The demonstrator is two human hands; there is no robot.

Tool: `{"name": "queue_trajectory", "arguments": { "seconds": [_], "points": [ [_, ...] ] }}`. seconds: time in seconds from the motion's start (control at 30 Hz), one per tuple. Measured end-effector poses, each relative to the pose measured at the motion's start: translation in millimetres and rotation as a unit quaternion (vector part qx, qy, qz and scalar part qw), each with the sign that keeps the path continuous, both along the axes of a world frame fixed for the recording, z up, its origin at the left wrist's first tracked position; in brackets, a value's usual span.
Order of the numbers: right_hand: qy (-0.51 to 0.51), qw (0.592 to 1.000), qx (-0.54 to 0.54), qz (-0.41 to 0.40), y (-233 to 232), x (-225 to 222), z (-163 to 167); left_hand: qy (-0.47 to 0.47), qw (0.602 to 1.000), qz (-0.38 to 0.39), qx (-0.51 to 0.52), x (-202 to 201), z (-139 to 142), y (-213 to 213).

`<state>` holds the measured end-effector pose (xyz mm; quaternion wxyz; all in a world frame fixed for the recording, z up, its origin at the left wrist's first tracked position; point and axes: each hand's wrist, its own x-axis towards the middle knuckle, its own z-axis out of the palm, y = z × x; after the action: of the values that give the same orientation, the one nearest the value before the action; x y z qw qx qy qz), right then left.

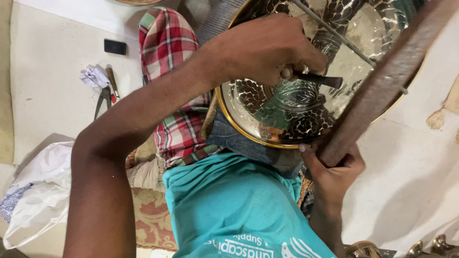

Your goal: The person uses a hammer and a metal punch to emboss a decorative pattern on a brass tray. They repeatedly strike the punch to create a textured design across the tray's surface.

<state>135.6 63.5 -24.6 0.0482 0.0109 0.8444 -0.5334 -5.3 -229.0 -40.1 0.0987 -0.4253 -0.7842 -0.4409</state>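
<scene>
Gripping chisel on engraved tray; left hand.

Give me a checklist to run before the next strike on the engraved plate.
1. Chisel gripped in left hand: ok.
2. Chisel tip resting on the plate: cannot tell, tip blurred against the pattern.
3. Wooden bar held in right hand: ok.
4. Plate propped on the lap against the checked cloth: ok.
5. Thin rod lying across the plate near the chisel: not ok.
6. Pliers well away on the floor: ok.
</scene>
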Motion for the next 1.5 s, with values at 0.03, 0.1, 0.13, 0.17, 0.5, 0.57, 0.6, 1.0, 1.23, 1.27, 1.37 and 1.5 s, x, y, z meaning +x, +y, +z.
{"name": "queue_trajectory", "arguments": {
  "seconds": [0.03,0.1,0.13,0.17,0.5,0.57,0.6,1.0,1.23,1.27,1.37,1.5],
  "points": [
    [0.022,0.999,-0.040,-0.007,0,-1,1,0.004,1.000,0.001,0.003,-1,0,1],
    [0.064,0.991,-0.117,-0.018,-1,-3,3,0.010,1.000,0.006,0.013,-1,1,4],
    [0.058,0.992,-0.106,-0.042,-2,-6,4,0.013,1.000,0.015,0.003,-1,2,4],
    [0.051,0.992,-0.094,-0.066,-3,-9,4,0.015,1.000,0.023,-0.006,0,3,5],
    [0.059,0.995,0.069,0.031,2,-21,-2,0.020,1.000,0.000,0.013,-3,8,0],
    [0.065,0.998,0.000,-0.005,1,-20,-2,0.000,1.000,0.004,0.000,-4,8,-1],
    [0.067,0.997,-0.034,-0.019,0,-19,-2,-0.011,1.000,0.009,-0.006,-5,8,-1],
    [0.024,0.997,-0.022,-0.066,-5,-18,-2,-0.030,0.999,-0.004,-0.017,-10,8,2],
    [0.036,0.998,0.021,-0.045,-18,-12,5,-0.006,1.000,-0.015,-0.005,-7,7,-2],
    [0.046,0.998,0.025,-0.028,-18,-12,7,-0.007,1.000,-0.021,0.007,-7,7,-2],
    [0.034,0.996,0.081,-0.005,-15,-15,14,0.031,0.999,-0.024,0.038,-9,7,-2],
    [-0.053,0.999,0.005,-0.006,-8,-13,22,0.001,1.000,0.014,-0.002,0,6,4]
  ]
}}
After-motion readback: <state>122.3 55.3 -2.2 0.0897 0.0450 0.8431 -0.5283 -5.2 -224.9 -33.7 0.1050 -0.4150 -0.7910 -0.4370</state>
